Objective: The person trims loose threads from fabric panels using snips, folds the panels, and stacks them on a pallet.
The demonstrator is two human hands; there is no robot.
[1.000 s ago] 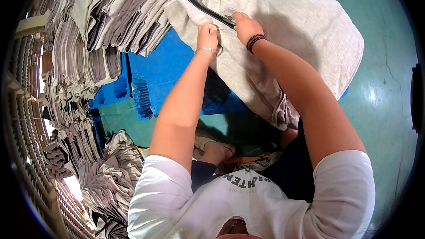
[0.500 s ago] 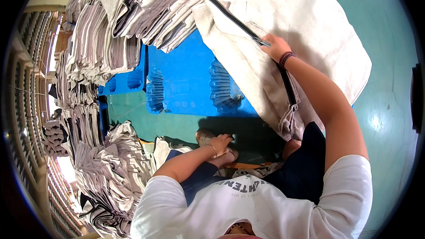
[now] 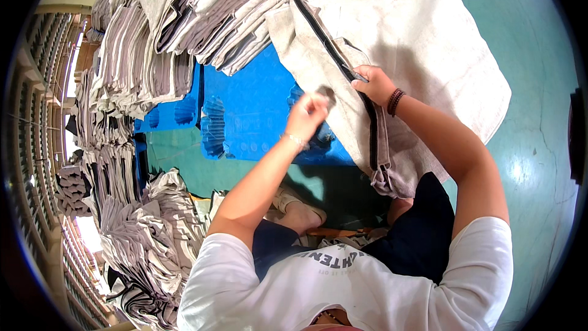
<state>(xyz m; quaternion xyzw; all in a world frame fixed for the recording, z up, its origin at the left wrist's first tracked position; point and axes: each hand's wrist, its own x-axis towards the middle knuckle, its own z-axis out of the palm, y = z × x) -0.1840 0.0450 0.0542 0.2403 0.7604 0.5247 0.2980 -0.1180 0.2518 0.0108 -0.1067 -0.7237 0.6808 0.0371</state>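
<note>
A large cream cloth cover (image 3: 429,37) lies spread in front of me, with a black zipper-like strip (image 3: 373,129) running down it toward my knees. My right hand (image 3: 376,87) is closed at the strip, a small grey metal-looking piece (image 3: 361,78) showing at its fingertips; its exact kind cannot be made out. To the left, my left hand (image 3: 308,116) is raised over the blue plastic pallet (image 3: 251,86), close to the cover's edge. Its fingers are curled in and slightly blurred, with nothing visible in them. The cover's lower end bunches up by my right knee.
Tall stacks of folded cream cloth with dark edging (image 3: 214,18) stand on the pallet at the far left. Crumpled cloth pieces (image 3: 153,227) heap up at my left. Green floor (image 3: 533,165) stretches along the right side.
My left hand has risen from beside my foot toward the cover's edge. My right hand has shifted slightly down along the black strip, and the strip's lower end has moved left.
</note>
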